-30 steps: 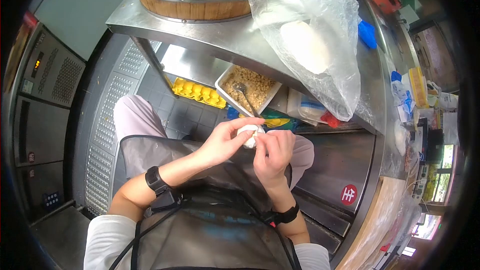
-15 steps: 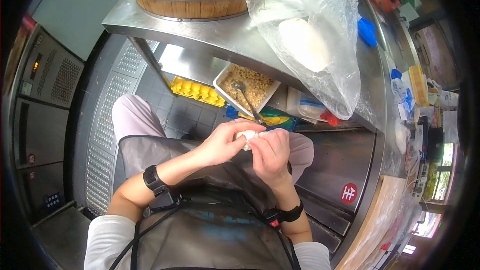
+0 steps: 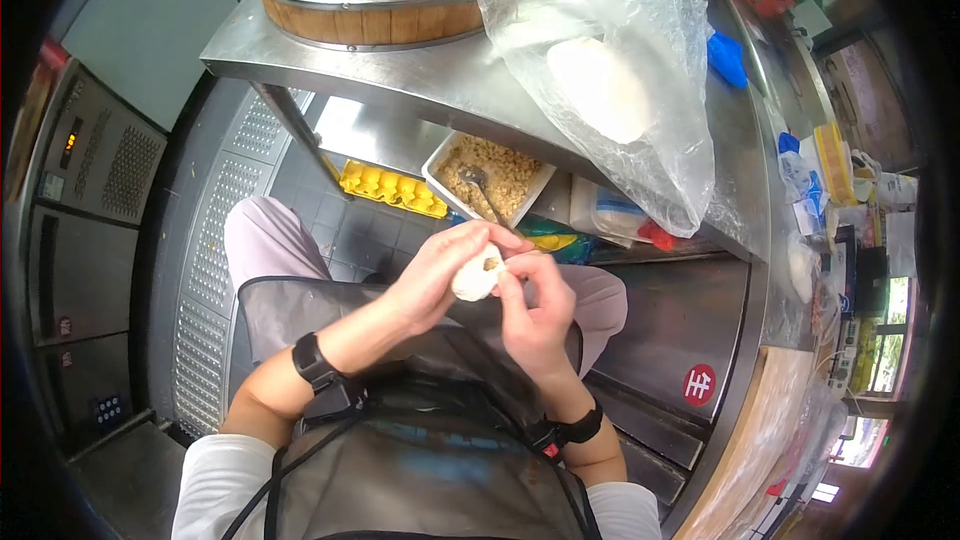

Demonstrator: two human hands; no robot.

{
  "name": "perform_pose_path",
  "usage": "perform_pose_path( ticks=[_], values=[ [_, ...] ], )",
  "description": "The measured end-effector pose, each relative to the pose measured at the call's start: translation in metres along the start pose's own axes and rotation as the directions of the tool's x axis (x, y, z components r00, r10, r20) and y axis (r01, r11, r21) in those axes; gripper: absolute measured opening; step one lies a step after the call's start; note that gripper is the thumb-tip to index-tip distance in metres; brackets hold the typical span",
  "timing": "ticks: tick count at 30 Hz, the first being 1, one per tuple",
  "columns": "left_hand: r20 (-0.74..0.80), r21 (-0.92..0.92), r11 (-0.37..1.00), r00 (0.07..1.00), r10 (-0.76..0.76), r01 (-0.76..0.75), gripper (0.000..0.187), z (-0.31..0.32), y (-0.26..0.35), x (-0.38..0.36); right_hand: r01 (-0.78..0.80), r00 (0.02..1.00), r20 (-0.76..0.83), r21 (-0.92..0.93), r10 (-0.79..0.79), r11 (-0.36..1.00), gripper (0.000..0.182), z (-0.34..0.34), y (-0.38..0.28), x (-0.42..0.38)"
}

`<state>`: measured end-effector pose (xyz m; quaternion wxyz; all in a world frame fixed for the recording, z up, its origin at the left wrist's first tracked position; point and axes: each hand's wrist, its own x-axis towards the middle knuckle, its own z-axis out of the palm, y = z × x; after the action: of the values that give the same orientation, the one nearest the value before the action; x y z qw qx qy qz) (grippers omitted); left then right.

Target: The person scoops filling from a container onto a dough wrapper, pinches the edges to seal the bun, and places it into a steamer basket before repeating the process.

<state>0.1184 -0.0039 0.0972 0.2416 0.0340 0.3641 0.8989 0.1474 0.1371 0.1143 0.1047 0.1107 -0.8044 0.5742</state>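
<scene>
A small white filled bun [image 3: 474, 282] is between my two hands above my lap, its top still gathered around a small opening with brownish filling inside. My left hand [image 3: 432, 278] cups it from the left and over the top. The fingertips of my right hand [image 3: 540, 312] pinch the dough edge on its right side. Just beyond my hands, a white tub [image 3: 432, 172] of crumbly tan filling [image 3: 497, 162] sits on the lower shelf, with a metal spoon [image 3: 478, 186] resting in it.
On the steel table [image 3: 395, 68] stands a wooden steamer [image 3: 370, 22] with several buns and perforated liners. Beside it, a clear plastic bag [image 3: 655, 50] covers white dough [image 3: 598, 90]. A yellow egg tray [image 3: 392, 190] lies below. A wooden board [image 3: 745, 440] is at right.
The bun has turned in my hands, so its opening and filling now show. My left fingers have lifted over it, and my right hand has shifted slightly down. The view has moved slightly.
</scene>
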Motion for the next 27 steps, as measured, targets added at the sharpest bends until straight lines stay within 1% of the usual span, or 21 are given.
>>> perform_pose_path(
  ticks=[1,2,3,4,5,6,8,9,11,12,14,15,17,18,20,21,23,24,26,27],
  values=[
    [-0.093,-0.056,0.998,0.995,0.017,-0.022,0.030,0.002,-0.003,0.001,0.094,0.996,0.013,-0.099,-0.094,0.991,0.013,0.004,0.001,0.003],
    [-0.098,-0.057,0.998,0.995,0.020,-0.026,0.030,0.000,-0.005,0.001,0.186,0.983,0.037,-0.198,-0.182,0.963,0.015,0.007,0.002,0.006],
    [-0.129,-0.068,0.997,0.991,0.029,-0.038,0.028,-0.001,-0.006,0.000,0.186,0.982,0.043,-0.196,-0.181,0.963,0.015,0.008,-0.001,0.009],
    [-0.160,-0.079,0.996,0.987,0.034,-0.047,0.025,-0.001,-0.006,-0.001,0.225,0.973,0.025,-0.289,-0.227,0.931,0.016,0.008,-0.007,0.013],
    [-0.171,-0.072,0.997,0.985,0.006,-0.019,0.022,0.000,-0.003,-0.002,0.259,0.961,0.011,-0.380,-0.276,0.888,0.018,0.008,-0.009,0.016],
    [-0.175,-0.074,0.997,0.985,0.008,-0.022,0.022,0.000,-0.004,-0.002,0.261,0.961,0.016,-0.378,-0.276,0.888,0.018,0.008,-0.007,0.016],
    [-0.210,0.011,0.997,0.974,0.079,-0.078,0.020,0.001,-0.008,0.001,0.404,0.914,0.147,-0.435,-0.379,0.805,0.018,0.004,0.001,0.016],
    [-0.213,0.009,0.997,0.974,0.082,-0.082,0.020,0.001,-0.007,0.000,0.408,0.912,0.151,-0.433,-0.381,0.804,0.018,0.003,0.000,0.015],
    [-0.169,-0.038,0.999,0.985,0.029,-0.035,0.018,0.001,-0.005,-0.001,0.494,0.867,0.203,-0.478,-0.456,0.726,0.017,0.000,0.000,0.011],
    [-0.172,-0.043,0.998,0.985,0.030,-0.038,0.018,0.000,-0.005,-0.001,0.496,0.866,0.209,-0.476,-0.455,0.726,0.017,-0.002,-0.001,0.012],
    [-0.112,-0.028,0.999,0.994,0.012,-0.015,0.018,-0.003,-0.005,-0.002,0.557,0.830,0.273,-0.444,-0.486,0.702,0.019,-0.006,-0.007,0.014],
    [-0.115,-0.030,0.999,0.993,0.015,-0.019,0.018,-0.003,-0.004,-0.002,0.560,0.828,0.277,-0.441,-0.487,0.701,0.019,-0.007,-0.009,0.016],
    [-0.117,0.040,0.999,0.993,-0.020,0.024,0.019,-0.002,-0.002,-0.004,0.498,0.867,0.275,-0.431,-0.416,0.752,0.020,-0.008,-0.013,0.021],
    [-0.118,0.037,0.999,0.993,-0.018,0.023,0.019,-0.003,-0.003,-0.003,0.499,0.866,0.278,-0.431,-0.416,0.752,0.020,-0.010,-0.011,0.022],
    [-0.101,0.058,0.995,0.992,-0.078,0.084,0.021,-0.005,-0.003,-0.002,0.615,0.782,0.427,-0.404,-0.455,0.677,0.020,-0.015,-0.007,0.022],
    [-0.102,0.057,0.995,0.992,-0.074,0.080,0.021,-0.005,-0.001,-0.002,0.618,0.779,0.429,-0.402,-0.457,0.676,0.020,-0.016,-0.006,0.022],
    [-0.058,0.032,0.983,0.983,-0.177,0.179,0.022,-0.005,0.003,-0.004,0.687,0.721,0.458,-0.381,-0.519,0.619,0.020,-0.018,-0.006,0.019],
    [-0.059,0.031,0.984,0.983,-0.176,0.178,0.022,-0.005,0.005,-0.004,0.688,0.721,0.459,-0.379,-0.519,0.619,0.020,-0.019,-0.008,0.021],
    [0.010,0.110,0.944,0.949,-0.315,0.312,0.032,-0.008,0.011,-0.002,0.690,0.702,0.496,-0.298,-0.511,0.660,0.017,-0.019,-0.015,0.029],
    [0.009,0.110,0.944,0.949,-0.315,0.312,0.032,-0.008,0.017,0.000,0.690,0.702,0.496,-0.296,-0.511,0.660,0.017,-0.019,-0.015,0.033]
  ],
)
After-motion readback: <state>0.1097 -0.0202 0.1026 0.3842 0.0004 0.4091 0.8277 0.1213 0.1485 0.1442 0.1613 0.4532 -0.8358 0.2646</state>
